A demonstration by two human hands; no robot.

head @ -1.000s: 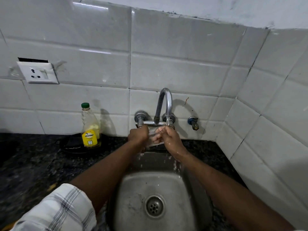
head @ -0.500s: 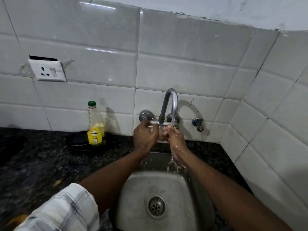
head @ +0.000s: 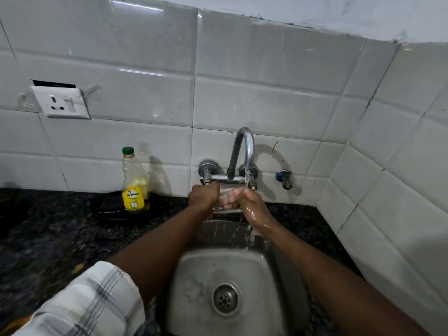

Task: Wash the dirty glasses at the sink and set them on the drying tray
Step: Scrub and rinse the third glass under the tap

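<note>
A clear glass [head: 226, 193] lies sideways between my hands, right under the curved tap [head: 243, 151] at the back of the steel sink [head: 194, 282]. My left hand [head: 203, 196] grips its left end. My right hand [head: 251, 204], wet, curls round its right end with the fingers seen through the glass. Water runs from the spout over the glass and splashes down into the basin. Much of the glass is hidden by my fingers.
A dish-soap bottle [head: 133, 183] with a green cap stands on a black round tray [head: 106, 212] on the dark granite counter [head: 48, 238], left of the sink. A wall socket [head: 60, 101] is up left. A small spare tap [head: 284, 179] sticks out right of the mixer. Tiled walls close the right side.
Both hands stay under the tap with the glass; they have shifted slightly against each other, as the glass turns in the water. The camera drifted a little.
</note>
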